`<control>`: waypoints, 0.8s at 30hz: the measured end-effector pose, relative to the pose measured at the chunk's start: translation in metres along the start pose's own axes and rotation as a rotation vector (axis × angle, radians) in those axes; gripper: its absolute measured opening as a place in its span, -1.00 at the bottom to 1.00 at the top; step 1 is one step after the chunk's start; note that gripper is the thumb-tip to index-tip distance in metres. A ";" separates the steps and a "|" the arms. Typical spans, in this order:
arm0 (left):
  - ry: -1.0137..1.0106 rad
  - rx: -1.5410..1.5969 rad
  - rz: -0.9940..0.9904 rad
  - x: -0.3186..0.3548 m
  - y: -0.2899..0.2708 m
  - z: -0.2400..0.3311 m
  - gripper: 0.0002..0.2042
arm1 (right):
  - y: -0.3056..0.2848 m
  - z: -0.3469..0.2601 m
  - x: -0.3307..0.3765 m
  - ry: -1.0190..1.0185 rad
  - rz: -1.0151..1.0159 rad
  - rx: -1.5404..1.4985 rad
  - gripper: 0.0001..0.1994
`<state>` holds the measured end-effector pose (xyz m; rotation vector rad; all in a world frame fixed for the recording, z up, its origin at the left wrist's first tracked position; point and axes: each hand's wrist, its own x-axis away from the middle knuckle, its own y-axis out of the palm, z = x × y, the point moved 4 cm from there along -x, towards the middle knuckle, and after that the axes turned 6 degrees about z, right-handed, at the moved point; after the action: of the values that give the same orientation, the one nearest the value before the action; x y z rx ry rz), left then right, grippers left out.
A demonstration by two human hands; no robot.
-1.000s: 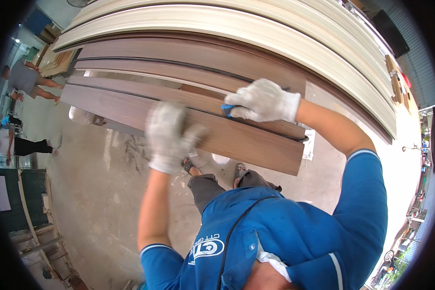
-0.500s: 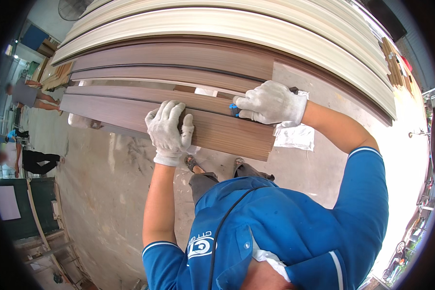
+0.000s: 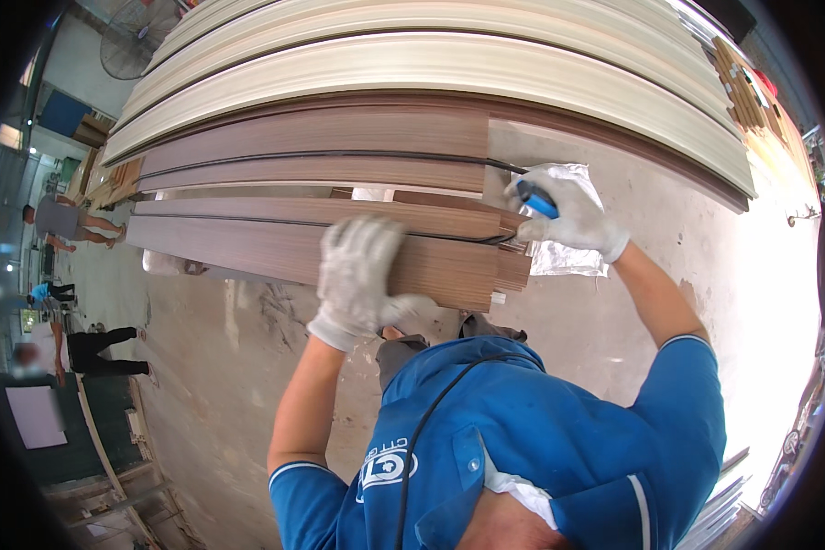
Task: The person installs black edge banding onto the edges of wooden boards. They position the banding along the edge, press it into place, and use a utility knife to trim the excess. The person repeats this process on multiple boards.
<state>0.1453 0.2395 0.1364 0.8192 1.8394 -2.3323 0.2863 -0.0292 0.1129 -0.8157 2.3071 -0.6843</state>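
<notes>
Two wood-grain brown boards lie side by side in front of me, the near board (image 3: 440, 266) and the far board (image 3: 403, 133). A black strip (image 3: 458, 238) runs along the near board and bends up at its right end. Another black strip (image 3: 412, 156) on the far board reaches past that board's end toward my right hand. My gloved right hand (image 3: 582, 220) is closed around a blue-and-black hand tool (image 3: 537, 199), just off the boards' right ends. My gloved left hand (image 3: 362, 275), smeared by motion, is over the near board with its thumb spread.
Long cream profiles (image 3: 412, 60) are stacked beyond the brown boards. White sheeting (image 3: 568, 261) lies below my right hand. Two people, one in a grey top (image 3: 57, 217) and one in black trousers (image 3: 105, 353), are at the left. A fan (image 3: 128, 41) stands far left.
My right hand has moved right, off the near board's end, with the blue tool now turned upward. My left hand has slid right along the near board. The view has shifted somewhat.
</notes>
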 end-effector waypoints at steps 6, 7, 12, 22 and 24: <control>0.093 0.123 -0.167 -0.025 0.026 0.052 0.08 | 0.027 0.031 0.022 0.528 0.006 -0.499 -0.59; 0.081 0.141 -0.158 -0.026 0.026 0.052 0.10 | 0.030 0.032 0.023 0.557 -0.057 -0.526 -0.62; 0.074 0.156 -0.173 -0.023 0.028 0.048 0.14 | 0.028 0.031 0.023 0.721 -0.257 -0.589 -0.65; 0.073 0.129 -0.214 -0.032 0.023 0.059 0.02 | 0.007 -0.002 0.013 0.130 -0.335 0.117 -0.73; 0.069 0.129 -0.208 -0.033 0.025 0.062 -0.01 | 0.007 -0.009 0.011 0.005 -0.255 0.345 -0.81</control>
<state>0.1602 0.1663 0.1377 0.7635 1.9021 -2.6040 0.2706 -0.0294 0.1111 -0.9476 2.0243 -1.1596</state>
